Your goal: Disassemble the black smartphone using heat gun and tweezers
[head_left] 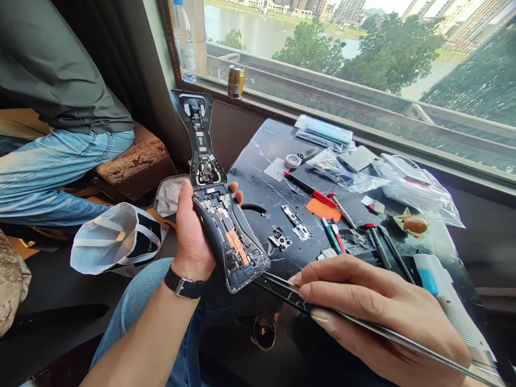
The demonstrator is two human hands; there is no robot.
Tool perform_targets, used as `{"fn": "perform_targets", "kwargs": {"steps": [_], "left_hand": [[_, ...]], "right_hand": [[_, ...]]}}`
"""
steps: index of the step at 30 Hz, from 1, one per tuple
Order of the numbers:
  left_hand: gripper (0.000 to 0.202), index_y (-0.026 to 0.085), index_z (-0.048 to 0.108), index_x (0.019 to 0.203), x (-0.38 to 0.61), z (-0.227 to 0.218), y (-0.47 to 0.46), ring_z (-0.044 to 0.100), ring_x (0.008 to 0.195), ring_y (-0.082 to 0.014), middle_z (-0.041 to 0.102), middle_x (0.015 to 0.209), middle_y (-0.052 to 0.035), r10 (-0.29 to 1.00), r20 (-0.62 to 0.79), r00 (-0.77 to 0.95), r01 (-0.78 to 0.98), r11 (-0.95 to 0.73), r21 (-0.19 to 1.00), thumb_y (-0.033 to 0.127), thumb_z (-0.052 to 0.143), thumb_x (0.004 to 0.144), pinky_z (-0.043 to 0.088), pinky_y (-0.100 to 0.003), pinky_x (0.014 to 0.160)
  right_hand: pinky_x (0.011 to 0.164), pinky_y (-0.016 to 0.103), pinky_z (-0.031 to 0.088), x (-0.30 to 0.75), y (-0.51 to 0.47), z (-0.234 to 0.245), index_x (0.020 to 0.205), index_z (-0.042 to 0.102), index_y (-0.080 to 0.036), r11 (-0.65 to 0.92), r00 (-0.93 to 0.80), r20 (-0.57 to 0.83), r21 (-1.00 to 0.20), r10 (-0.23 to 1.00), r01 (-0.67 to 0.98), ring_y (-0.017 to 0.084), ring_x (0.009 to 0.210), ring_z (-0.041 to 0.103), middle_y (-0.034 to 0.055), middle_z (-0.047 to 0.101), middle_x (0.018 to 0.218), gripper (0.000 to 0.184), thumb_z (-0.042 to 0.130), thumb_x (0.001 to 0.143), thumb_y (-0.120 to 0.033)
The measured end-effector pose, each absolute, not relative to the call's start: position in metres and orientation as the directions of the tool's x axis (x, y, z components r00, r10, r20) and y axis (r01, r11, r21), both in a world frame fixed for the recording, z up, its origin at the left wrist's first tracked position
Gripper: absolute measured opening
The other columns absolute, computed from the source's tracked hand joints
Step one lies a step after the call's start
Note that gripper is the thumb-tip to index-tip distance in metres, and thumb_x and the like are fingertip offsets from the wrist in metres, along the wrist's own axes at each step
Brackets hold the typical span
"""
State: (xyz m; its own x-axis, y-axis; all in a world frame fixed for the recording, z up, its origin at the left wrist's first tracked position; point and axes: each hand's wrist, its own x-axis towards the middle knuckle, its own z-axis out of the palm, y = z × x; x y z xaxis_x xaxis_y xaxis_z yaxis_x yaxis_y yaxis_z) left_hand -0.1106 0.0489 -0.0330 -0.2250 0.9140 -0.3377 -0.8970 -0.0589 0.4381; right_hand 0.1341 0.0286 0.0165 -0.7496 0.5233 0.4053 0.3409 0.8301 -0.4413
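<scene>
The left hand (193,231) wraps the narrow waist of an opened electronic device shell (231,242), held above the tabletop (258,177), light but fragile with exposed boards, safest taken by its rim, while the right hand (374,306) pinches long steel tweezers (475,370).

Head-worn view, forward and downward

Tiny parts + labels in opened device (217,215): too small to ID
</scene>
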Motion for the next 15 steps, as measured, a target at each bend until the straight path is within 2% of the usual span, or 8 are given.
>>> {"fn": "perform_targets", "kwargs": {"steps": [3, 9, 15], "left_hand": [[0.057, 0.017, 0.069, 0.117, -0.1087, -0.0348, 0.0499, 0.076, 0.084, -0.0205, 0.075, 0.102, -0.0103, 0.907, -0.330, -0.262, -0.885, -0.090, 0.456, 0.067, 0.045, 0.102, 0.064, -0.030, 0.072], [0.057, 0.017, 0.069, 0.116, -0.1074, -0.0337, 0.0500, 0.075, 0.084, -0.0203, 0.075, 0.100, -0.0103, 0.906, -0.311, -0.287, -0.876, -0.117, 0.469, 0.067, 0.046, 0.101, 0.063, -0.030, 0.072], [0.059, 0.016, 0.069, 0.115, -0.1063, -0.0304, 0.0483, 0.075, 0.084, -0.0200, 0.075, 0.101, -0.0103, 0.904, -0.309, -0.294, -0.869, -0.118, 0.481, 0.067, 0.044, 0.102, 0.064, -0.030, 0.074]], "right_hand": [[0.073, 0.014, 0.061, 0.1338, 0.0252, 0.0138, 0.118, 0.067, -0.028, 0.852, -0.740, 0.445, -0.392, 0.505, 0.346, 0.007, 0.084, 0.078, 0.0003, 0.079, 0.104, 0.015, 0.054, 0.110, -0.028], [0.070, 0.020, 0.064, 0.1333, 0.0234, 0.0093, 0.115, 0.069, -0.025, 0.895, -0.741, 0.503, -0.284, 0.445, 0.345, 0.013, 0.084, 0.080, 0.0038, 0.082, 0.102, 0.014, 0.056, 0.108, -0.024], [0.075, 0.018, 0.065, 0.1374, 0.0276, 0.0085, 0.116, 0.068, -0.025, 0.860, -0.708, 0.490, -0.321, 0.509, 0.396, 0.012, 0.086, 0.079, 0.0041, 0.080, 0.105, 0.015, 0.063, 0.104, -0.018]]}}
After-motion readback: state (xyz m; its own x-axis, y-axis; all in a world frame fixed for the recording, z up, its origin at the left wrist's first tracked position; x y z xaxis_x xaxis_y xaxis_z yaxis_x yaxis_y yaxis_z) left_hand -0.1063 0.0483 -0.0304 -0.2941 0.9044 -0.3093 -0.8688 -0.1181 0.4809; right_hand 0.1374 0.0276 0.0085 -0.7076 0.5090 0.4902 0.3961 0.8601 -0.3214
